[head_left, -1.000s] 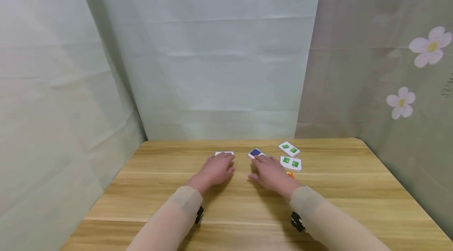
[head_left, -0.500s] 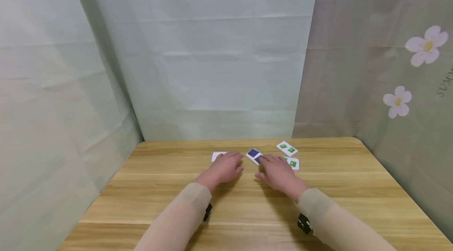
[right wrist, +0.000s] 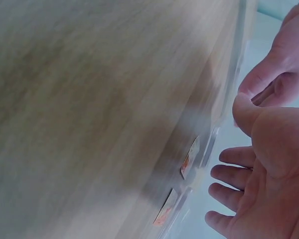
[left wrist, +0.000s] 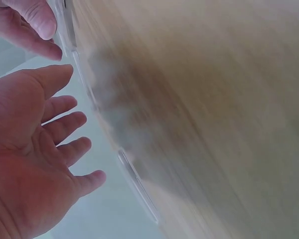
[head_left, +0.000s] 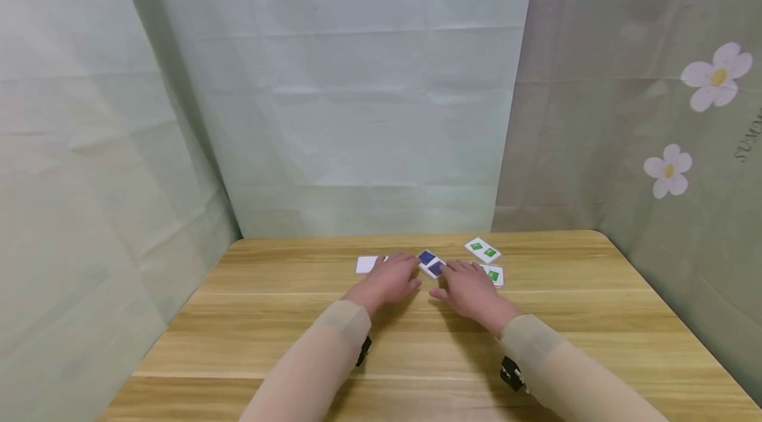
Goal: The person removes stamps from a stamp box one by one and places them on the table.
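Note:
A card with two dark blue squares (head_left: 431, 263) lies on the table between the hands. My left hand (head_left: 389, 280) reaches over from the left, fingertips right at that card's left edge, its fingers loosely spread in the left wrist view. Behind it a white card (head_left: 366, 265) shows in part. My right hand (head_left: 470, 291) has its fingertips at the blue card's right edge and covers part of a card with green squares (head_left: 494, 275). In the right wrist view, orange-printed pieces (right wrist: 190, 158) lie below the relaxed right fingers.
A second green-square card (head_left: 483, 250) lies farther back, to the right. The wooden table (head_left: 256, 342) ends at a pale curtain (head_left: 369, 144) behind; curtains also hang along both sides, the right one with printed flowers (head_left: 717, 77).
My left hand has moved right, off part of the white card and up to the blue card. My right hand has shifted slightly right, over the nearer green-square card, and more of the blue card shows.

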Available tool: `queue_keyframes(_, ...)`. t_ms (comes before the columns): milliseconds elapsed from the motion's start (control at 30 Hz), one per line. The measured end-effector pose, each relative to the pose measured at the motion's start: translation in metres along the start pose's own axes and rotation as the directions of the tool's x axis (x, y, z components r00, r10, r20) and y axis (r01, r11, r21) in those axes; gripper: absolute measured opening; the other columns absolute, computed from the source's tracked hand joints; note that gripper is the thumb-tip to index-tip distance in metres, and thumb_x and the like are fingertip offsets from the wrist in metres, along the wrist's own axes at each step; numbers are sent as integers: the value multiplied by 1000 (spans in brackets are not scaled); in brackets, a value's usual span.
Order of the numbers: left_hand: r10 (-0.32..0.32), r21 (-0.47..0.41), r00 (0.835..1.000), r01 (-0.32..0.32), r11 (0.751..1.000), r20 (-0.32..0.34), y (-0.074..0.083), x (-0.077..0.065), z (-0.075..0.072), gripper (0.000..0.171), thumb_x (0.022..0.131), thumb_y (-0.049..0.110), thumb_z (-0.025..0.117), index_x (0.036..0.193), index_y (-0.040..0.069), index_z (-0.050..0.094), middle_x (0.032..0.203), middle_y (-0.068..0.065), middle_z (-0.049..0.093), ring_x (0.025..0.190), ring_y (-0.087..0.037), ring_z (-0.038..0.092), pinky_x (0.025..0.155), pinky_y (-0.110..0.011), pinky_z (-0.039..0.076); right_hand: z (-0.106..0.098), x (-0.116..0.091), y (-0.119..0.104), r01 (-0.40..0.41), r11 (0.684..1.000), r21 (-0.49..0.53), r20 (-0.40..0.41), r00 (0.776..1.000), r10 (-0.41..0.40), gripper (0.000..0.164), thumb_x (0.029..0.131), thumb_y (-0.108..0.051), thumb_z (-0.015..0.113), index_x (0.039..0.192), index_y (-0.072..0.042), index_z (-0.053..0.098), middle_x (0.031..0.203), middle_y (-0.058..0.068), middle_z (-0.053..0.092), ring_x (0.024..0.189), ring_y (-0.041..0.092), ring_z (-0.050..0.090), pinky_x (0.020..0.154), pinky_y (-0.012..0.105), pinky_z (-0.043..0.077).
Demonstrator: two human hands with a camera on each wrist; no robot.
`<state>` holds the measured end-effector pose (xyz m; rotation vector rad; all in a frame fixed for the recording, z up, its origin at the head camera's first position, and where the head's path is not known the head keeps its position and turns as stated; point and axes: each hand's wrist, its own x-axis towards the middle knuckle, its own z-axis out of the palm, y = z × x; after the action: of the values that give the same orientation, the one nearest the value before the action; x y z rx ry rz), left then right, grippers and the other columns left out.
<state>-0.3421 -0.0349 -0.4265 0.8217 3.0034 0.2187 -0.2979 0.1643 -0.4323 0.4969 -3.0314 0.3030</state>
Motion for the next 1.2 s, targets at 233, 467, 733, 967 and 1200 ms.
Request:
queue_keyframes(233, -27, -6, 999, 27, 1000, 23, -1, 5, 4, 53, 113, 34, 65, 160, 12, 57, 164, -5, 56, 157, -28, 43, 127, -65, 30, -1, -1, -1, -2, 1000, -8, 1, 1000, 2, 61, 108, -44, 72, 145, 4, 65, 151, 26, 62, 144, 46, 54, 123, 65, 36)
queue_keyframes(467, -31, -3, 999, 32, 999, 20, -2, 6, 3, 52, 111, 33, 67, 158, 12, 59, 160, -6, 60, 154, -28, 47, 126, -65, 32, -3, -1, -2, 3, 1000, -13, -1, 1000, -3, 57, 108, -44, 72, 139, 4, 69, 149, 26, 63, 143, 46, 55, 123, 65, 37)
queue_keyframes(733, -33, 3, 999, 33, 999, 27, -1, 5, 1, 52, 111, 34, 67, 158, 12, 59, 160, -7, 59, 153, -29, 48, 126, -65, 31, -3, -2, -3, 11, 1000, -4, 10, 1000, -10, 60, 108, -44, 71, 142, 6, 67, 152, 27, 60, 145, 47, 54, 123, 65, 37)
queue_keyframes(967, -41, 34, 998, 40, 999, 38, 0, 2, 0, 54, 112, 35, 67, 160, 12, 58, 161, -10, 58, 153, -29, 48, 127, -65, 31, -3, -4, -4, 23, 1000, 3, 2, 1000, -23, 61, 108, -44, 72, 143, 6, 66, 151, 27, 62, 144, 46, 55, 122, 65, 38)
queue_keyframes(1200, -39, 41, 998, 37, 998, 45, 1, -4, -1, 54, 112, 36, 66, 160, 12, 58, 160, -10, 58, 151, -30, 50, 126, -66, 30, -4, -6, -5, 31, 1000, 4, 4, 1000, -31, 61, 107, -43, 73, 144, 6, 65, 150, 26, 63, 143, 44, 56, 123, 64, 38)
